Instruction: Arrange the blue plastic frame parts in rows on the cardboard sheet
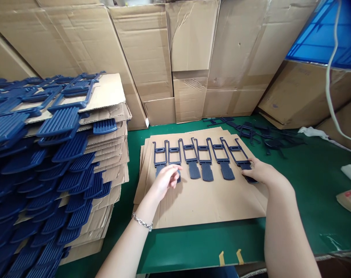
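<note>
As hands (pixel 165 181) (pixel 263 172) touch blue frames (pixel 203 160), on cardboard (pixel 207 204)

Head-worn, facing forward and down, close above left hand (pixel 165 181), right hand (pixel 265 173)

Left of the grip rises a tall stack of tan corrugated cardboard sheets (pixel 113 154) layered with blue ribbed plastic pieces (pixel 59 123). Beyond the grip, loose dark plastic pieces (pixel 259 135) lie on a green mat (pixel 308 204) before upright flattened brown cardboard boxes (pixel 192 50).
</note>
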Demonstrator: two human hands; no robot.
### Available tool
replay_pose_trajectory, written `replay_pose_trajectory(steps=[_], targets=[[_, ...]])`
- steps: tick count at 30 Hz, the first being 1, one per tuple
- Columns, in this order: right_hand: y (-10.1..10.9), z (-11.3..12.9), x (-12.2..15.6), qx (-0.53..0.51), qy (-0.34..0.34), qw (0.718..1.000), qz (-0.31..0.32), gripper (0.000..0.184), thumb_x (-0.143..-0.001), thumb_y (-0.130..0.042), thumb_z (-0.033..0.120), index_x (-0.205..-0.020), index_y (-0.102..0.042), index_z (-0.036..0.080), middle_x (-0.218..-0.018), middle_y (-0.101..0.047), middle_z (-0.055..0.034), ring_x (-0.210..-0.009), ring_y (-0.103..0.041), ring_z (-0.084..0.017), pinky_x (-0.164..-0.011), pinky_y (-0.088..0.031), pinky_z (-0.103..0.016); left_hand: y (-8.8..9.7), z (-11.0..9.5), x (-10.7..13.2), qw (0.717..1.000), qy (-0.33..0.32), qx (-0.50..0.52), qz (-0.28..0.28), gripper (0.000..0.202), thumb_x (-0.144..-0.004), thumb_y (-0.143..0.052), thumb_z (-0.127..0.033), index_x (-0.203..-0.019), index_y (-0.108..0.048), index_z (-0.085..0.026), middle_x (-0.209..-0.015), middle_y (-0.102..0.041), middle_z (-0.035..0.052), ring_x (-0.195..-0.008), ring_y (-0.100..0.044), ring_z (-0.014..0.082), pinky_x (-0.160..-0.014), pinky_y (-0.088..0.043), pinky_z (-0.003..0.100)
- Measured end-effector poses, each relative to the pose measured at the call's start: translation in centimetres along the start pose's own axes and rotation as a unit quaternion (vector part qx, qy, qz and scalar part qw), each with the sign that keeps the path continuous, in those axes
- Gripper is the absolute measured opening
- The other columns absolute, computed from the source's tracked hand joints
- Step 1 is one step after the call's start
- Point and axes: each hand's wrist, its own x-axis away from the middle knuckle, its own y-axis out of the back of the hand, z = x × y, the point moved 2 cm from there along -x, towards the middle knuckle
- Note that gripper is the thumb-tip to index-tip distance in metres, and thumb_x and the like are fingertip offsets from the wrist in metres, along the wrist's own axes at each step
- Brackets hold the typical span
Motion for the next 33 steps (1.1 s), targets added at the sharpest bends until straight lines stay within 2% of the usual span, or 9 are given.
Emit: replay_pose_trajectory(steps=[5,14,17,20,23,27,30,31,33], targets=[[-0.4,0.6,-0.2,0.008,0.023,1.0,-0.015,0.064,-0.071,-0.057,0.036,-0.13,-0.037,0.024,-0.107,-0.055,-0.0049,-0.096,-0.053,-0.023,-0.076,-0.042,-0.029,0.0,0.1,0.0,1.0,-0.009,-0.011,-0.001,0.021,-0.084,-0.041,-0.028,-0.09,-0.053,-0.011,-0.059,-0.04,-0.0025,-0.04,-0.032,0.0035,-0.041,-0.029,0.017],[-0.6,1.8,-0.2,0.003,0.041,0.999,-0.021,0.059,-0.072,-0.054,0.037,-0.127,-0.04,0.021,-0.116,-0.051,-0.0074,-0.101,-0.05,-0.024,-0.08,-0.042,-0.032,0.0,0.0,0.0,0.999,-0.016,-0.034,-0.009,0.022,-0.084,-0.04,-0.028,-0.089,-0.053,-0.012,-0.059,-0.042,-0.002,-0.04,-0.033,0.0039,-0.041,-0.03,0.017],[-0.8,1.8,-0.4,-0.001,0.054,0.998,-0.019,0.06,-0.074,-0.054,0.045,-0.127,-0.041,0.02,-0.119,-0.049,-0.0076,-0.105,-0.048,-0.025,-0.084,-0.041,-0.031,-0.1,0.0,-0.1,0.999,-0.017,-0.036,-0.015,0.021,-0.084,-0.039,-0.026,-0.089,-0.054,-0.011,-0.058,-0.042,-0.0018,-0.04,-0.033,0.0043,-0.04,-0.029,0.017],[0.2,1.0,-1.3,0.011,0.041,0.998,-0.056,0.067,-0.079,-0.044,0.056,-0.132,-0.038,0.016,-0.122,-0.046,-0.0113,-0.11,-0.044,-0.026,-0.089,-0.038,-0.033,-0.1,-0.1,-0.2,0.999,-0.016,-0.035,-0.028,0.021,-0.083,-0.039,-0.025,-0.087,-0.054,-0.01,-0.056,-0.042,-0.0019,-0.039,-0.033,0.0045,-0.039,-0.027,0.017],[3.0,-0.6,-3.4,0.028,-0.009,0.993,-0.117,0.066,-0.082,-0.038,0.051,-0.135,-0.034,0.014,-0.126,-0.04,-0.0158,-0.113,-0.041,-0.031,-0.09,-0.036,-0.039,-0.1,-0.1,-0.3,0.999,-0.017,-0.028,-0.036,0.02,-0.083,-0.04,-0.024,-0.085,-0.054,-0.009,-0.054,-0.042,-0.0019,-0.038,-0.033,0.0046,-0.038,-0.027,0.016],[6.6,-2.9,-8.4,0.028,-0.069,0.985,-0.157,0.063,-0.084,-0.033,0.05,-0.134,-0.036,0.011,-0.131,-0.029,-0.0211,-0.115,-0.033,-0.039,-0.089,-0.032,-0.046,-0.2,0.3,-0.3,0.999,-0.011,0.004,-0.032,0.016,-0.081,-0.045,-0.022,-0.083,-0.055,-0.009,-0.053,-0.044,-0.0016,-0.036,-0.034,0.0047,-0.037,-0.026,0.016],[7.0,-4.7,-12.4,0.003,-0.086,0.983,-0.164,0.073,-0.086,-0.025,0.059,-0.143,-0.011,0.017,-0.14,-0.016,-0.0165,-0.123,-0.021,-0.039,-0.09,-0.027,-0.048,-0.2,0.5,-0.1,0.997,0.022,0.071,-0.007,0.015,-0.08,-0.048,-0.024,-0.085,-0.054,-0.01,-0.054,-0.041,-0.0029,-0.036,-0.031,0.0041,-0.037,-0.026,0.017],[6.7,-5.3,-13.5,-0.006,-0.09,0.984,-0.154,0.075,-0.085,-0.025,0.062,-0.144,-0.007,0.02,-0.142,-0.011,-0.0146,-0.124,-0.017,-0.04,-0.089,-0.027,-0.048,-0.1,0.4,0.0,0.994,0.036,0.102,0.004,0.016,-0.08,-0.048,-0.025,-0.087,-0.053,-0.011,-0.055,-0.039,-0.0037,-0.037,-0.029,0.0036,-0.038,-0.026,0.017],[5.8,-6.2,-15.0,-0.019,-0.095,0.986,-0.133,0.076,-0.084,-0.025,0.065,-0.144,-0.013,0.02,-0.143,-0.008,-0.013,-0.126,-0.01,-0.04,-0.087,-0.028,-0.048,0.1,0.1,0.1,0.984,0.06,0.164,0.017,0.016,-0.081,-0.047,-0.026,-0.089,-0.051,-0.013,-0.056,-0.033,-0.0049,-0.038,-0.025,0.0027,-0.038,-0.025,0.016]])
